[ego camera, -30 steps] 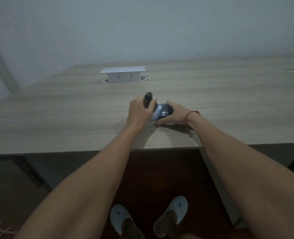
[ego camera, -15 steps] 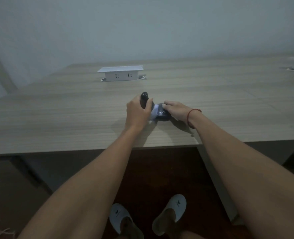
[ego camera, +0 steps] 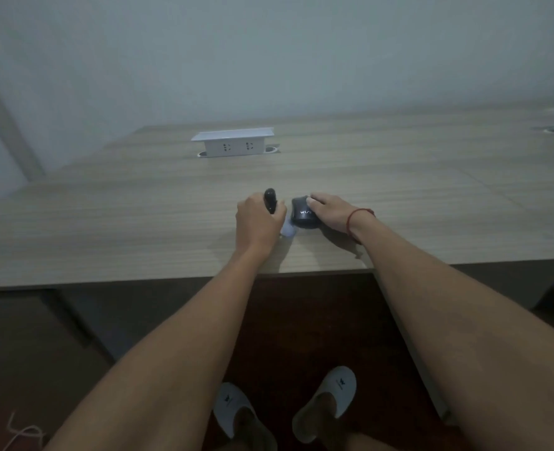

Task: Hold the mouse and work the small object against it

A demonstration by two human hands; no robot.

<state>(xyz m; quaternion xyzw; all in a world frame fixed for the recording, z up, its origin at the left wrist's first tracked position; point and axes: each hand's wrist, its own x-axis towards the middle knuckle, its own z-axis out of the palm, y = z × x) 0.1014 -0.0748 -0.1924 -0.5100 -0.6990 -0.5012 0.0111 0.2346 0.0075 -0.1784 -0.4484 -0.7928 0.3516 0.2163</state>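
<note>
Forearms bare; thin red cord bracelet [ego camera: 357, 215] on right wrist; white slippers [ego camera: 336, 393] (dark logo each) at frame bottom.

Wood-grain table [ego camera: 139, 222], white socket box [ego camera: 233, 143] at its back, black mouse [ego camera: 302, 219] near front edge
</note>
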